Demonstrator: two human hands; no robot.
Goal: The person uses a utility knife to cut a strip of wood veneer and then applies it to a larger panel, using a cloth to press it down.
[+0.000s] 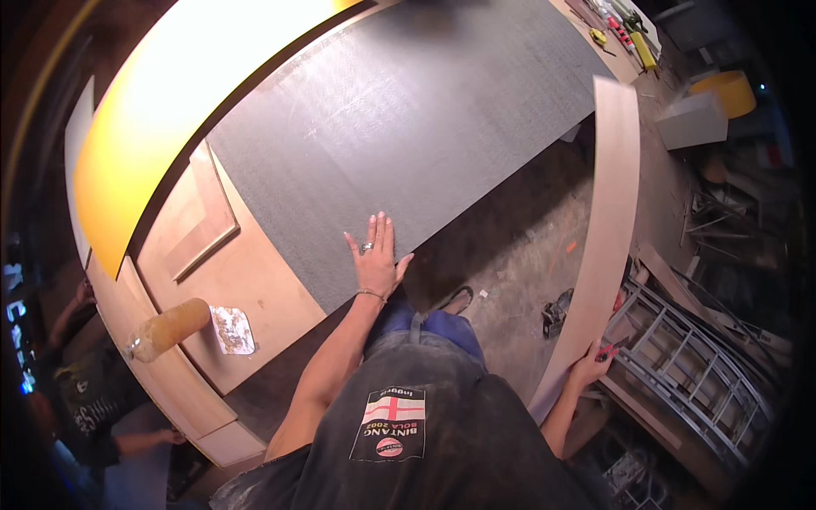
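My left hand (376,255) lies flat with fingers apart on a large dark grey sheet (442,110) on the workbench. My right hand (586,370), at the lower right, grips a long pale plywood strip (608,195) standing up along my right side, together with a red tool (609,352), apparently a cutter. Left of the sheet are a plywood board (272,331), a smaller wooden piece (208,238), a bottle of amber glue-like substance (174,327) and a smeared white scraper or card (232,330). A curved yellow panel (136,153) arches over the upper left.
A co-worker (93,425) stands at the lower left. Hand tools (629,42) lie at the bench's far right corner. A yellow roll (731,89) and white box (688,123) sit at right, above a metal ladder-like frame (688,357). My sandalled foot (459,299) is on the floor.
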